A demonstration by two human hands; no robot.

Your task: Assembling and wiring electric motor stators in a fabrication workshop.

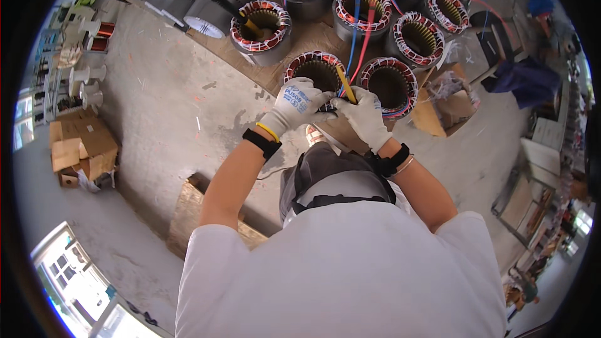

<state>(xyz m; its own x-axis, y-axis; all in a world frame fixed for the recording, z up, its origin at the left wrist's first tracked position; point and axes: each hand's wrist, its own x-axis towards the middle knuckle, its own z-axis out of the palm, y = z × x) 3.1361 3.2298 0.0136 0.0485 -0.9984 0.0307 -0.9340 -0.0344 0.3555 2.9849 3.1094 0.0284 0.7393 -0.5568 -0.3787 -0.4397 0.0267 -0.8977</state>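
Hands (295,104) together, pinching wires (342,93) by stator's (318,70) near rim; concrete floor (175,94) spreads left.

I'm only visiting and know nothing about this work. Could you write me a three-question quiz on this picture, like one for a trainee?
1. True or false: the left hand and the right hand both wear pale gloves.
2. Choose one: the wire-wound parts ahead of the hands are (a) ring-shaped, (b) flat sheets, (c) solid cubes.
3. Which hand's cuff has the yellow band?

Key: 1. True. 2. a. 3. Left.
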